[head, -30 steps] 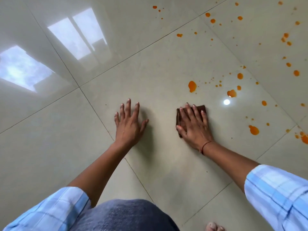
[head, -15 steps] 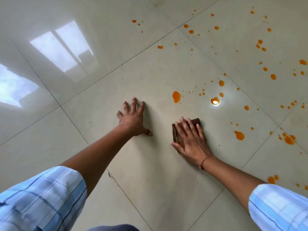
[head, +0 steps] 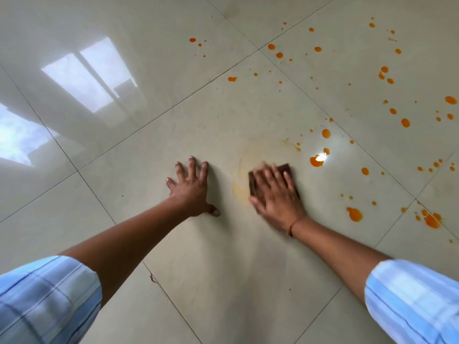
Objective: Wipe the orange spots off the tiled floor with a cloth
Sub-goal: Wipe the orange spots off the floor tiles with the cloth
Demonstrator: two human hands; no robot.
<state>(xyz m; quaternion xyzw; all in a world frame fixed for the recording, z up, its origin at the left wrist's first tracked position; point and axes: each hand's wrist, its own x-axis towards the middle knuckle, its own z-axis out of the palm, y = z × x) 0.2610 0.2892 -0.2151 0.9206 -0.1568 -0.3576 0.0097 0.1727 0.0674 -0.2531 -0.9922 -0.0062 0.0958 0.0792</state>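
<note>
The right hand (head: pixel 275 194) lies flat on the dark brown cloth (head: pixel 285 168), fingers spread and pressing it to the floor (head: pixel 211 269), not curled around it; the hand looks blurry. The left hand (head: pixel 190 189) rests flat and open on the tile just beside it, holding nothing. A pale yellow smear (head: pixel 239 187) touches the cloth's left edge, and orange spots (head: pixel 354 214) dot the tiles to the right and farther away.

The right hand (head: pixel 275 194) is motion-blurred and hides most of the brown cloth (head: pixel 285 169) — both sleeves run off-frame.
</note>
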